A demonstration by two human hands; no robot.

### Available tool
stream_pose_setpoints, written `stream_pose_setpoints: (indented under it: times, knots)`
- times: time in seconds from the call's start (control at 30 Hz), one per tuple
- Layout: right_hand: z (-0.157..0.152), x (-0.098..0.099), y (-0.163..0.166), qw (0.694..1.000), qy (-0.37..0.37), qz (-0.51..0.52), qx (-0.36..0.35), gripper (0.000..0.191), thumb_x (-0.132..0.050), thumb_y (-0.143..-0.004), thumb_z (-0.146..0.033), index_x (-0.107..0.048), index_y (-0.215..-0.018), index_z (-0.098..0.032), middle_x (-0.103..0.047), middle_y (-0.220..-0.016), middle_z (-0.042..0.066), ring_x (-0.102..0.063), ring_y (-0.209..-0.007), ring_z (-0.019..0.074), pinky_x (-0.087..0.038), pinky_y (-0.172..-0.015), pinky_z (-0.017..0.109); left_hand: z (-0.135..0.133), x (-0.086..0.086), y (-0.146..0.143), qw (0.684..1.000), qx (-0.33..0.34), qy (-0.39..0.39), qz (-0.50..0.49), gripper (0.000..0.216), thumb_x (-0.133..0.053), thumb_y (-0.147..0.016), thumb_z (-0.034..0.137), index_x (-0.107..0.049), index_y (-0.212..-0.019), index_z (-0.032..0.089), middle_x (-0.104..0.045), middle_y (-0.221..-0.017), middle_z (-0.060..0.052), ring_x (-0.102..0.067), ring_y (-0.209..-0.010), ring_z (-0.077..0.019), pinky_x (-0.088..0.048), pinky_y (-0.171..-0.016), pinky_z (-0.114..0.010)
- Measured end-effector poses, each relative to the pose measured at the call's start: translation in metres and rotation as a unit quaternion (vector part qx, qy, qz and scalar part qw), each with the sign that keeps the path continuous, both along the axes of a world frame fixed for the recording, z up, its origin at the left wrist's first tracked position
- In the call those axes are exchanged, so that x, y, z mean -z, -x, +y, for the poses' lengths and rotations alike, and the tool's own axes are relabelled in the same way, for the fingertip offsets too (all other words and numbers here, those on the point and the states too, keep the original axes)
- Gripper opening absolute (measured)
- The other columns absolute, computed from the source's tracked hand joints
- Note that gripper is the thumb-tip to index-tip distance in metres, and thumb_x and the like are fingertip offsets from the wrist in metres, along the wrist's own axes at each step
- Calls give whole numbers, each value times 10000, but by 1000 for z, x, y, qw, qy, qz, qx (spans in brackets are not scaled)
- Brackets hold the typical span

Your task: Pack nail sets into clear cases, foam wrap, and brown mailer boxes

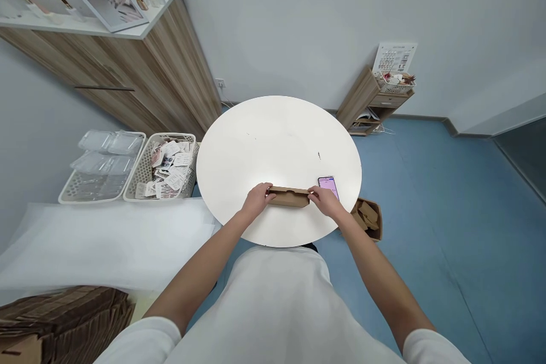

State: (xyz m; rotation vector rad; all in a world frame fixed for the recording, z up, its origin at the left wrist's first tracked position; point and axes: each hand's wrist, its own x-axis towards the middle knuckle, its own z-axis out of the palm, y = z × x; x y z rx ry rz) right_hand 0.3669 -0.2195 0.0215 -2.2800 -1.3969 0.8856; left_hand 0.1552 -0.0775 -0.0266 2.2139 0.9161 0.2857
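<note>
A small brown cardboard box lies on the near half of the round white table, its long side facing me. Its top edge looks slightly raised, with a notch in the middle. My left hand pinches the box's left end, and my right hand pinches its right end near the upper corner. Partly behind my right hand lies a phone with a lit pink screen. What is inside the box cannot be seen.
Right of the table, a carton on the floor holds folded cardboard pieces. At left stand a white basket of printed cards and another basket with clear plastic packs. White sheets and stacked brown cardboard lie nearer me.
</note>
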Motion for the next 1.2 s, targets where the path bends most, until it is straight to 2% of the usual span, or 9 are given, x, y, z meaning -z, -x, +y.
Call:
stream_pose_setpoints:
  times: [0.13,0.2,0.27,0.37,0.5,0.77,0.9,1.07,1.2]
  knots:
    - [-16,15,15,996,-85,-19,32,307,-417,-834,-297,-544,-1103,-224,-587,-1071,66,-557,-904,183,-417,-813,329,-7,-1,8,999,20,34,-18,394,-523,-768,388,-519,-1122,216,-564,-846,-36,-545,-750,-169,-431,-721,-298]
    - [-23,25,23,990,-128,20,64,351,-421,-832,-332,-514,-1150,-216,-559,-1134,76,-553,-946,182,-428,-834,330,-11,-1,13,996,24,80,-33,487,-523,-749,462,-499,-1166,213,-562,-902,-44,-557,-732,-155,-440,-723,-293]
    - [-27,32,28,980,-148,83,105,391,-440,-817,-382,-500,-1163,-210,-543,-1169,79,-561,-952,178,-449,-819,318,-14,-1,17,990,-8,134,-37,516,-452,-774,515,-484,-1189,212,-566,-961,-53,-574,-745,-146,-444,-732,-287]
    - [-27,39,29,962,-130,159,181,396,-436,-803,-435,-522,-1109,-200,-564,-1138,80,-588,-895,170,-475,-765,317,-14,1,22,966,-78,246,-11,557,-391,-788,556,-465,-1205,194,-588,-990,-65,-601,-749,-146,-455,-698,-273]
    - [-21,43,25,950,-74,214,214,402,-517,-750,-390,-511,-1098,-189,-588,-1079,84,-600,-833,160,-479,-723,314,-10,6,27,936,-88,340,0,621,-508,-710,569,-480,-1179,162,-618,-950,-78,-619,-751,-164,-463,-631,-258]
    - [-19,47,27,946,-70,242,203,428,-528,-733,-332,-499,-1145,-219,-593,-1068,71,-603,-785,142,-475,-699,307,-10,6,29,956,-53,289,-7,489,-480,-750,506,-554,-1106,179,-638,-908,-57,-621,-772,-172,-469,-667,-277]
    - [-17,48,30,939,-123,246,208,336,-551,-699,-279,-561,-1028,-210,-598,-1079,65,-615,-854,165,-478,-748,318,-10,6,27,963,-83,250,-50,434,-551,-738,334,-519,-1151,206,-612,-1017,-52,-626,-793,-155,-477,-742,-283]
    - [-21,61,44,907,-177,291,246,233,-604,-654,-296,-570,-857,-187,-582,-1134,92,-599,-962,200,-483,-808,332,-20,21,25,960,-123,231,-102,385,-554,-687,118,-546,-1061,205,-617,-1042,-42,-606,-922,-162,-488,-802,-289]
    - [-34,79,58,918,-168,246,261,155,-599,-658,-293,-569,-768,-189,-601,-1104,99,-607,-941,211,-486,-814,364,-40,39,29,966,-139,202,-85,391,-550,-694,125,-508,-1074,206,-637,-1027,-43,-599,-945,-156,-473,-838,-306]
